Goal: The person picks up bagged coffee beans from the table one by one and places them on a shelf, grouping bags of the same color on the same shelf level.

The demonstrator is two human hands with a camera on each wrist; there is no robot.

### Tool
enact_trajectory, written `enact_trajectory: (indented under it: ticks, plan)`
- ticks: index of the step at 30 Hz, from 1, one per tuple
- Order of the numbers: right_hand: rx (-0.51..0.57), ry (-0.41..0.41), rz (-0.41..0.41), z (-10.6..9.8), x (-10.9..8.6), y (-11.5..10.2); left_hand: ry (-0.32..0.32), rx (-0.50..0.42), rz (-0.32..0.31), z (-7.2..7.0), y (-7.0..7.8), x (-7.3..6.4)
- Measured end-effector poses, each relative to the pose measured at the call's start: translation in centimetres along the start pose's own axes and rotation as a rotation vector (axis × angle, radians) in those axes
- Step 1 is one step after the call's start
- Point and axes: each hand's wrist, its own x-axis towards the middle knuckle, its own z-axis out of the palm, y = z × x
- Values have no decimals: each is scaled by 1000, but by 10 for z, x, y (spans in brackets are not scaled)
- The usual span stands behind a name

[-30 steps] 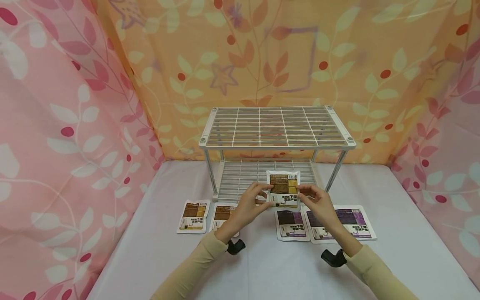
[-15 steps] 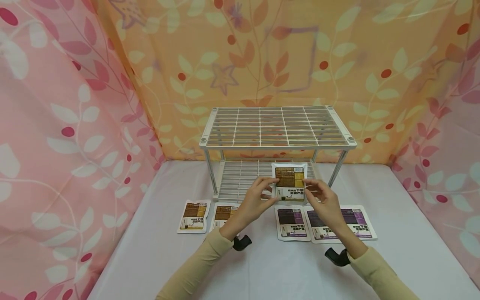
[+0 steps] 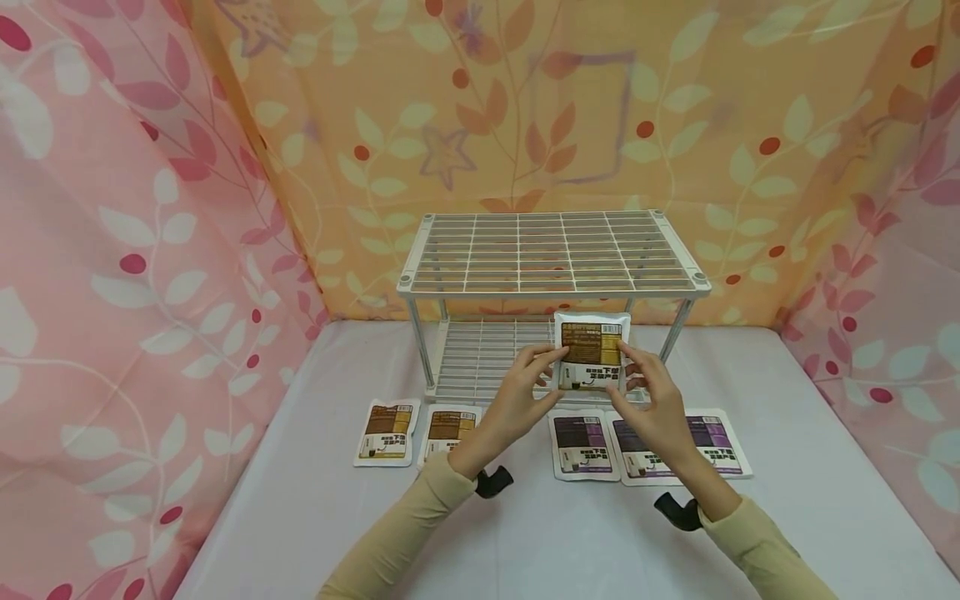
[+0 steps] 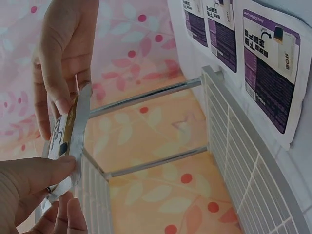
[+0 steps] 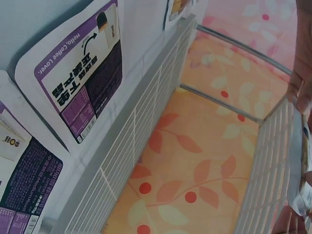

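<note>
Both hands hold one white coffee packet with a brown and yellow label (image 3: 592, 354) upright between the rack's two tiers. My left hand (image 3: 517, 392) pinches its left edge with fingers and thumb. On the opposite edge, my right hand (image 3: 658, 408) grips with thumb and fingers. From the left wrist, the packet (image 4: 73, 139) appears nearly edge-on. Behind it stands a two-tier white wire rack (image 3: 555, 293). Purple-labelled coffee packets (image 3: 581, 450) lie on the table below the right hand, partly covered by it.
Two brown-labelled packets lie at the left, one fully visible (image 3: 386, 433) and one (image 3: 453, 425) partly behind the left forearm. The rack's metal posts (image 3: 420, 342) and lower shelf (image 3: 480, 358) surround the held packet's far side. Floral cloth (image 3: 300, 167) hangs around the white table (image 3: 540, 550).
Both hands have carried the brown-labelled packet upward and slightly right, closer beneath the rack's top tier. The packets on the table have stayed in place.
</note>
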Motion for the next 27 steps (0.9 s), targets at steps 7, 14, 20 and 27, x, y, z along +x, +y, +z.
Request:
enact_trajectory:
  ticks: [7,14,20,27]
  plan:
    - [-44,79,-56,-1,-1,4,19,26,50,1,8,6]
    - [-56,176,-79,-7,5,-7,42,43,70,2,15,13]
    - [-50,220,-97,-14,15,-38,79,45,97,1,22,20]
    - [-34,261,-125,-22,23,-50,87,62,158,-1,28,26]
